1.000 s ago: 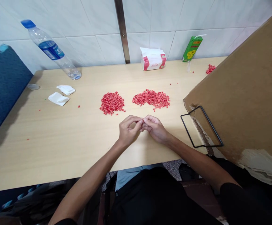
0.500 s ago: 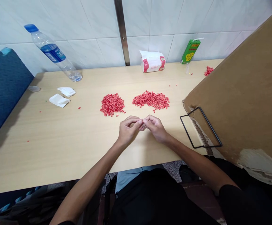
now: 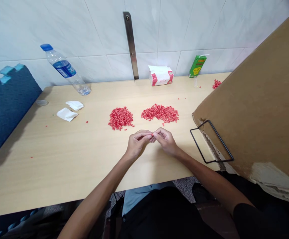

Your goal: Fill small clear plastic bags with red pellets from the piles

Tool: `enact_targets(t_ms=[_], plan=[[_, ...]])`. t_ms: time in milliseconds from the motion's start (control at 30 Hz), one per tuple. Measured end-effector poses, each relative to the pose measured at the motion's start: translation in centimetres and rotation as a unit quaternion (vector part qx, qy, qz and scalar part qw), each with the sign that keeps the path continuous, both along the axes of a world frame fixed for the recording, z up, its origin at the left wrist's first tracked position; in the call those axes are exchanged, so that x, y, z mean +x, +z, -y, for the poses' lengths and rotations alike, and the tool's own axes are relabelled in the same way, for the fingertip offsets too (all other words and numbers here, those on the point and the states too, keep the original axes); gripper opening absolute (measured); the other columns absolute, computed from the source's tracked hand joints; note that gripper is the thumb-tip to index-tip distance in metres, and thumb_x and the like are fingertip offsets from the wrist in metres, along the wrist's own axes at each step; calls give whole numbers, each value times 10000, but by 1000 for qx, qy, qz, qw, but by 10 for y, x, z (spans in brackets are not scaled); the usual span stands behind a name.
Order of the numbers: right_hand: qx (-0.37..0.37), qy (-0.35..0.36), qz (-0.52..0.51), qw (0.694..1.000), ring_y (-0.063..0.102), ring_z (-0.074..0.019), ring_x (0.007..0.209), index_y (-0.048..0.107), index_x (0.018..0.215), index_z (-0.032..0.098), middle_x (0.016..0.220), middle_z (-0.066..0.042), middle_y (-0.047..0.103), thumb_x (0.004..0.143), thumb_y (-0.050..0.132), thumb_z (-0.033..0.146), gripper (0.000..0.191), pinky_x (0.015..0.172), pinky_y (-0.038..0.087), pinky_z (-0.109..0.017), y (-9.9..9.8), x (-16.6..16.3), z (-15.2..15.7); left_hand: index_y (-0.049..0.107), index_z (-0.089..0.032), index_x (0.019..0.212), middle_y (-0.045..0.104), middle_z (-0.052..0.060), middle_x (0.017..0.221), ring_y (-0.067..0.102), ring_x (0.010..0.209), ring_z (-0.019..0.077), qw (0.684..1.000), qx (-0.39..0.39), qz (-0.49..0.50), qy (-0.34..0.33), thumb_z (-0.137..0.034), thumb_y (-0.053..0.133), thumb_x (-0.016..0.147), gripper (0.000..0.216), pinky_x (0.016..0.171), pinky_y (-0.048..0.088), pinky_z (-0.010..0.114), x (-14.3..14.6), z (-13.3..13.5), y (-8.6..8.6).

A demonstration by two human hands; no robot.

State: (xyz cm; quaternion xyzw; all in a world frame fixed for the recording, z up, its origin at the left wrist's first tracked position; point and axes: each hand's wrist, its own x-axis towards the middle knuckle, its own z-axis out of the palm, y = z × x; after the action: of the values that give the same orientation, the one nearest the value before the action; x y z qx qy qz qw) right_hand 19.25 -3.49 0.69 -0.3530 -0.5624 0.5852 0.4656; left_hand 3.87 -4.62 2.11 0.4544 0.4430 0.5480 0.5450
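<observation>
My left hand (image 3: pixel 137 142) and my right hand (image 3: pixel 166 141) meet fingertip to fingertip just above the table. Between them they pinch a small red piece (image 3: pixel 152 134), mostly covered by the fingers; its exact kind is too small to make out. Beyond my left hand lies a rounded pile of short red cylindrical pieces (image 3: pixel 120 118). A wider pile of the same red pieces (image 3: pixel 160 113) spreads out past my right hand, with one loose piece at its near edge.
A tissue pack (image 3: pixel 161 75), a green drink carton (image 3: pixel 197 66) and a leaning plastic bottle (image 3: pixel 68 71) stand along the tiled wall. Folded tissues (image 3: pixel 67 114) lie at left. A brown board (image 3: pixel 253 99) with a black wire frame (image 3: pixel 212 141) borders the right, partly hiding another red pile (image 3: pixel 216 84).
The view has tilted up a little, so everything sits lower in the picture. My hands stay together, and the red piece between the fingertips shows slightly more.
</observation>
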Motion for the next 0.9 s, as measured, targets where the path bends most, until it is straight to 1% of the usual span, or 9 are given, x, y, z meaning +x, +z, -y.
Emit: enact_targets(t_ms=[200, 400, 533, 900], plan=[[9, -3, 6, 1000, 623, -138, 671, 600, 794, 176, 692, -17, 660, 852, 611, 476, 305, 705, 511, -302, -1, -1, 0, 762, -158, 716, 706, 84, 841, 664, 779, 189, 1000, -5, 10, -6, -311, 826, 621, 191, 733, 579, 360, -1, 0, 0], [18, -9, 22, 1000, 632, -154, 720, 597, 806, 189, 739, -32, 664, 896, 564, 433, 263, 726, 517, -315, -11, -3, 1, 763, -159, 716, 706, 88, 849, 669, 762, 196, 999, -17, 44, -16, -319, 830, 620, 199, 713, 584, 357, -3, 0, -8], [17, -15, 30, 999, 637, -172, 740, 604, 800, 200, 757, -35, 660, 888, 572, 433, 251, 722, 517, -322, -14, -4, 1, 767, -154, 726, 707, 98, 871, 668, 786, 200, 999, -25, 19, -21, -330, 823, 636, 205, 744, 583, 352, -5, 0, -11], [21, -21, 38, 999, 623, -186, 730, 606, 777, 203, 738, -37, 642, 873, 586, 434, 250, 704, 510, -338, -13, -4, 1, 768, -169, 733, 702, 89, 873, 673, 779, 199, 998, -27, 25, -41, -331, 811, 657, 184, 766, 586, 354, -6, 0, -7]])
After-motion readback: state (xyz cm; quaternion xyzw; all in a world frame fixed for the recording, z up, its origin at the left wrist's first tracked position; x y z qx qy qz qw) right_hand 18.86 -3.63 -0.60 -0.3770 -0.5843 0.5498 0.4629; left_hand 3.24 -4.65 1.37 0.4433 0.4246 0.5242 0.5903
